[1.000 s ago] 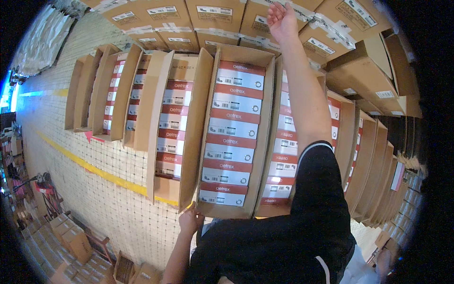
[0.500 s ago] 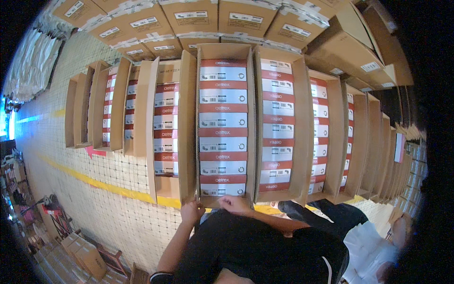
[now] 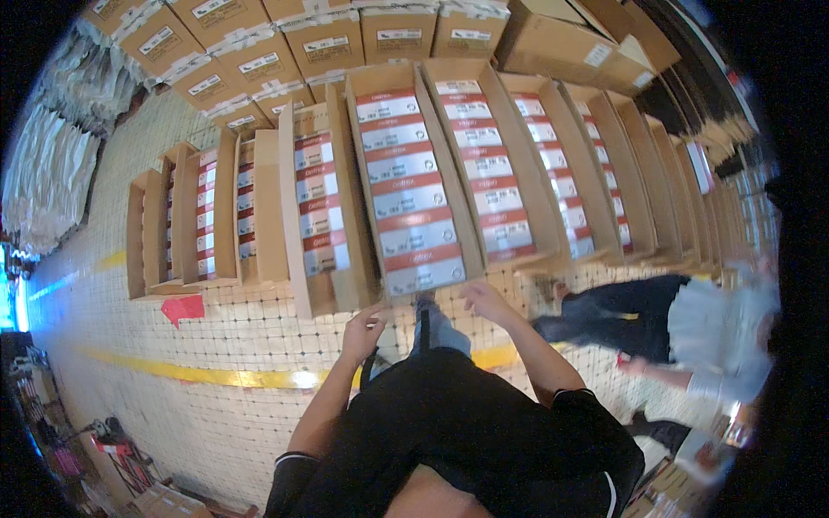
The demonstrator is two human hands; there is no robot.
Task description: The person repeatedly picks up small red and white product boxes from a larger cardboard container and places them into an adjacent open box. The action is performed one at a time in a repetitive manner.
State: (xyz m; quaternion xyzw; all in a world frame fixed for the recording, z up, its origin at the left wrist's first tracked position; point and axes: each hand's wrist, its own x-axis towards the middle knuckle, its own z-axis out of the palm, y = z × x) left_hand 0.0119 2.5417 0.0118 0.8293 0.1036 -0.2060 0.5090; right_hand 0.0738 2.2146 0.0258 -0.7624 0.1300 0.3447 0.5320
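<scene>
In front of me stands a long open cardboard carton (image 3: 380, 78), filled with a row of white shoe boxes (image 3: 414, 203) with red bands and labelled ends. My left hand (image 3: 363, 335) is just off the carton's near left corner, its fingers loosely bent and nothing visible in them. Off the near right corner is my right hand (image 3: 488, 304), fingers apart and slightly blurred, holding nothing. The carton's near edge is blurred between the two hands. Left of it, a similar carton (image 3: 298, 246) of shoe boxes stands close by.
More open cartons (image 3: 505, 112) line up on both sides. Sealed cartons (image 3: 319, 43) are stacked behind. A person in dark trousers (image 3: 635, 306) is at the right. A red arrow-shaped piece (image 3: 183, 311) and a yellow line (image 3: 207, 375) are on the tiled floor.
Both hands have come away from the carton's near edge, and the right has moved further right. The view has shifted and tilted. More of the other person shows.
</scene>
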